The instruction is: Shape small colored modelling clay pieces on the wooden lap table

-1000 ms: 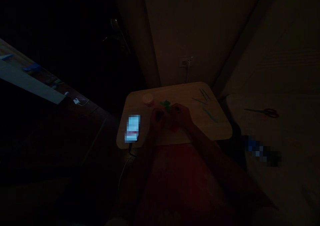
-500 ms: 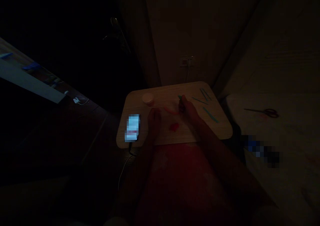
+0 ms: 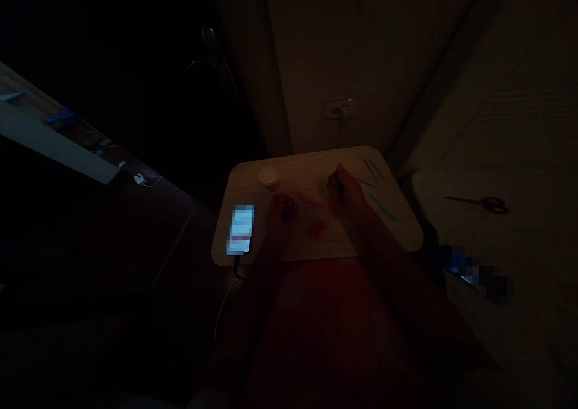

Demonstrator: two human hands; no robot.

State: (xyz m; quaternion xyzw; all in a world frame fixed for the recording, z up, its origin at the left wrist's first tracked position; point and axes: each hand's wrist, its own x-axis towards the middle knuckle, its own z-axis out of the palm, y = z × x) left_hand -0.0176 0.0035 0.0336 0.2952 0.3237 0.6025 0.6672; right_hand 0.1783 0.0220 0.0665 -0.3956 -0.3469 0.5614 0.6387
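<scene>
The right hand (image 3: 351, 196) pinches a green piece (image 3: 338, 187). Darkness leaves me unable to tell the grip of the left hand (image 3: 279, 217).

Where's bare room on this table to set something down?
Bare tabletop shows along the far side between the round container and your right hand, and, narrowly, between the lit phone and your left hand. It's crowded between your hands, with a pink strip and, nearer you, a red piece, and at the right, with green strips.
</scene>
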